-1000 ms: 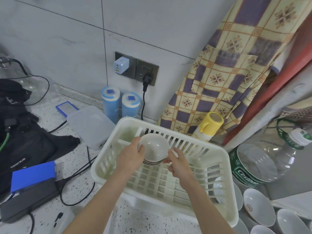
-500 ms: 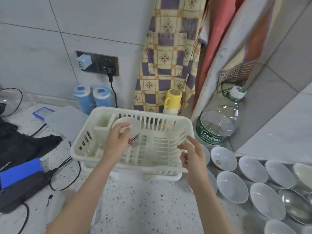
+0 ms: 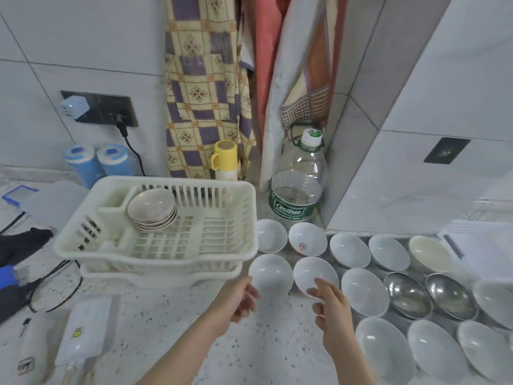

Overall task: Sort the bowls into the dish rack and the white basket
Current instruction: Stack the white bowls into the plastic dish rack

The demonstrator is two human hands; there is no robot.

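A white slatted basket [image 3: 83, 247] stands on the speckled counter, with a small stack of cream bowls [image 3: 152, 208] leaning inside it at the back left. To its right, several white bowls lie in rows; the nearest are one [image 3: 270, 272] by the basket's corner and another [image 3: 313, 275] beside it. Two steel bowls [image 3: 406, 294] sit further right. My left hand [image 3: 238, 300] hovers empty, fingers loosely curled, just below the first bowl. My right hand [image 3: 331, 304] reaches to the second bowl's near rim, holding nothing.
A large clear water bottle [image 3: 298, 187] and a yellow-capped container [image 3: 224, 159] stand behind the basket, near hanging cloths. Two blue canisters [image 3: 95, 163], black cables [image 3: 52, 295] and a black bag [image 3: 19, 244] lie left. Clear plastic boxes [image 3: 83, 332] sit front left.
My left hand let go of the cream bowls in the basket and drew back. Both hands have moved right toward the white bowls, and my view swung right.
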